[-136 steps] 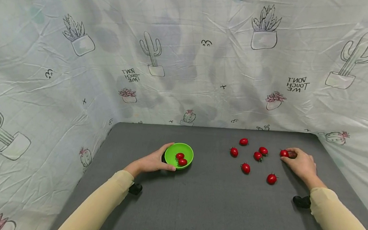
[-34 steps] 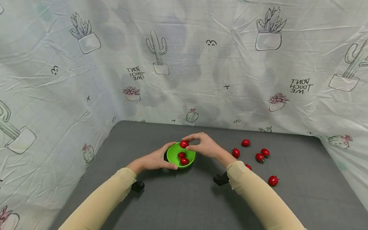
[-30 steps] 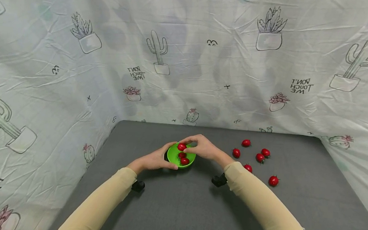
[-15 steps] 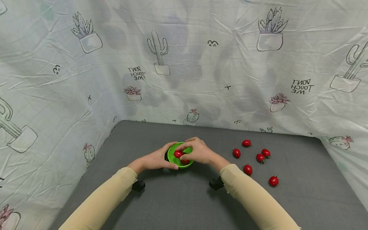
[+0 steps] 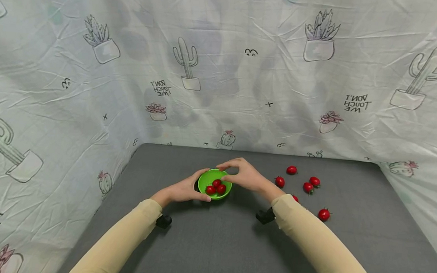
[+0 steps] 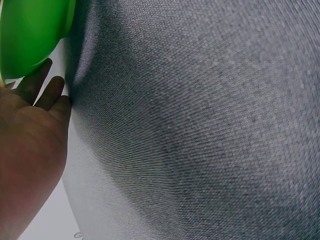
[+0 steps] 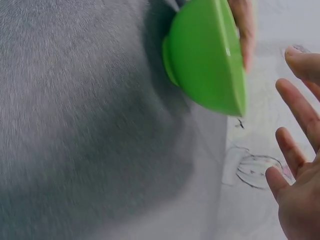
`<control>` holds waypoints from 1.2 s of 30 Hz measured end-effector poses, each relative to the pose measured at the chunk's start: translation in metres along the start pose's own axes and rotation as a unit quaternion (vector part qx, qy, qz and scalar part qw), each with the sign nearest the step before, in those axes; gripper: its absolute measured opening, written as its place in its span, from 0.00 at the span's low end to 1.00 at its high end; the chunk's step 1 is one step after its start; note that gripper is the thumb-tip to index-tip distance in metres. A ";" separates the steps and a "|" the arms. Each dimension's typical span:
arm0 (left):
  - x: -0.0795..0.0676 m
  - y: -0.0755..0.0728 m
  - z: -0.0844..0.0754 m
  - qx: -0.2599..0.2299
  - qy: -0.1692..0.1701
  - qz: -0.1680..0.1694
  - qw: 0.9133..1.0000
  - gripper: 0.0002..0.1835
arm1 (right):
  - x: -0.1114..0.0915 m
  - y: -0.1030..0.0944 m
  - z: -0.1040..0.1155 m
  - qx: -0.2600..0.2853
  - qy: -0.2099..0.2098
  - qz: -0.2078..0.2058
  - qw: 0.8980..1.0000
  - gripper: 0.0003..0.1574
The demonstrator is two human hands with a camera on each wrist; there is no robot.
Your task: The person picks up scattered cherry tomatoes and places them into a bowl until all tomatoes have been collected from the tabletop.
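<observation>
A small green bowl (image 5: 205, 179) sits on the dark grey table with three red cherry tomatoes (image 5: 221, 189) inside it. My left hand (image 5: 181, 190) holds the bowl from its left side, thumb at the near rim and fingers round the far side. In the left wrist view, those fingers (image 6: 50, 94) lie against the bowl's lower outside. Over the bowl's right rim, my right hand (image 5: 249, 176) hovers with thumb and forefinger spread apart and nothing between them. The right wrist view shows its fingers (image 7: 295, 107) spread beside the bowl (image 7: 205, 60).
Several more cherry tomatoes (image 5: 324, 214) lie scattered on the table's right side. One tomato (image 5: 295, 198) is partly hidden behind the right sleeve (image 5: 311, 240). A cactus-print cloth (image 5: 212, 118) hangs behind the table's far edge (image 5: 256, 153). Black wrist cameras (image 5: 265, 216) hang under both wrists.
My right hand carried a cherry tomato from the far right to the bowl, lowered it in, let go, and has lifted slightly up and right. The left hand stays on the bowl.
</observation>
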State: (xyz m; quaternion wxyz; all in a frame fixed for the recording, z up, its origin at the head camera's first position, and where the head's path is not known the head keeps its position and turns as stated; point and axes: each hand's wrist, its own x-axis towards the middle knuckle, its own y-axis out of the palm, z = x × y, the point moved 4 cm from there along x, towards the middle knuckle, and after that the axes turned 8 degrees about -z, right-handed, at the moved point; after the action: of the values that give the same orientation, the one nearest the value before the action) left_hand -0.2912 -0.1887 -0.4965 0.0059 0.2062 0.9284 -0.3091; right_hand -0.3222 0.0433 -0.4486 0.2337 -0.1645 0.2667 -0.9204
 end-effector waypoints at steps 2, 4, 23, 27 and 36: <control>0.000 0.000 0.000 0.002 -0.001 -0.003 1.000 0.57 | -0.003 -0.008 0.000 0.003 0.003 -0.008 1.000 0.23; 0.000 0.000 -0.001 0.004 -0.002 -0.005 1.000 0.57 | -0.006 -0.017 0.000 0.008 0.001 -0.013 1.000 0.23; -0.002 -0.001 -0.001 0.016 -0.001 -0.009 1.000 0.57 | -0.066 -0.104 -0.011 -0.007 0.021 -0.070 0.997 0.29; -0.001 0.000 -0.002 0.014 0.001 -0.010 1.000 0.57 | -0.083 -0.122 -0.019 -0.020 0.039 -0.083 0.996 0.28; 0.000 0.001 -0.001 0.010 -0.004 -0.005 1.000 0.56 | -0.118 -0.151 -0.033 -0.048 0.073 -0.104 0.991 0.28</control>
State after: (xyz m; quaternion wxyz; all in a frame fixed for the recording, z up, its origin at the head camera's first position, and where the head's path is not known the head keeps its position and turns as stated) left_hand -0.2911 -0.1876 -0.4965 0.0058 0.2004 0.9263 -0.3191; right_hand -0.2891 0.2317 -0.4106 0.1088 -0.1348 0.3080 -0.9355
